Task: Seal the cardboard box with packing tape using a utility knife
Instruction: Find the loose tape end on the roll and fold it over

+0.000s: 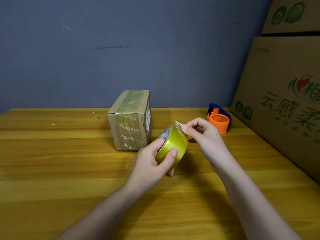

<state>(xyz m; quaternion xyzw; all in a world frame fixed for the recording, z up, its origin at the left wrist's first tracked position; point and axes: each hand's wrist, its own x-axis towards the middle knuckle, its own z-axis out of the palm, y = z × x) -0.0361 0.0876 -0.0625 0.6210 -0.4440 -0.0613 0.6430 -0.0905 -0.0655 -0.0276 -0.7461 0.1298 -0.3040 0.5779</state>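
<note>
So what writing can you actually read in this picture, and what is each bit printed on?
"云感柔", green characters on the big carton at right; more characters above them are cut off by the frame edge.
Repeated pale lettering on the tape strip down the small cardboard box: upside down, too faint to read surely.
White label on that box's right side: too small.
Blue-and-white label inside the tape roll: blurred.
Upper carton: green pictures only.

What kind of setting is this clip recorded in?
Probably a home or small-shop packing corner: a wooden table, large printed cartons stacked at the right, a tape dispenser and a small taped box.
</note>
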